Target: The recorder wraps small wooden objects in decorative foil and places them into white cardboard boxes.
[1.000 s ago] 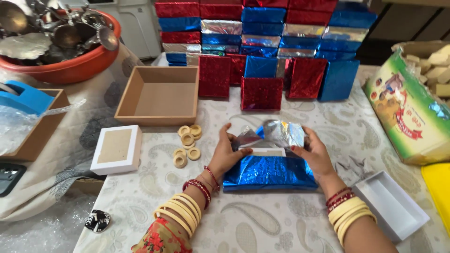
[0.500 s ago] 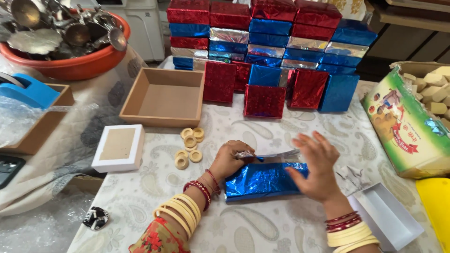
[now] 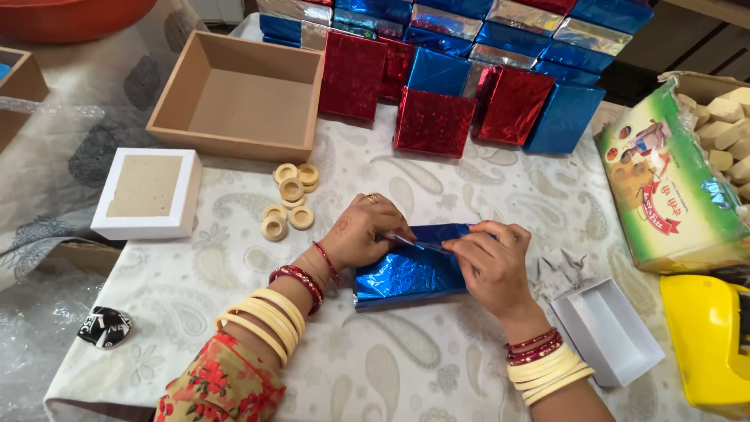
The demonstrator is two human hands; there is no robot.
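Both hands press a blue foil-wrapped box (image 3: 408, 275) at the tabletop (image 3: 437, 367) centre: left hand (image 3: 361, 232) fingers closed on its 9 o'clock edge, right hand (image 3: 491, 266) pinching the foil's top fold.

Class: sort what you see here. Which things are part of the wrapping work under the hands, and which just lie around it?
In the work:
left hand
right hand
blue foil box

Lying about:
small cream rings
open brown box
white square box
stacked wrapped boxes
white tray
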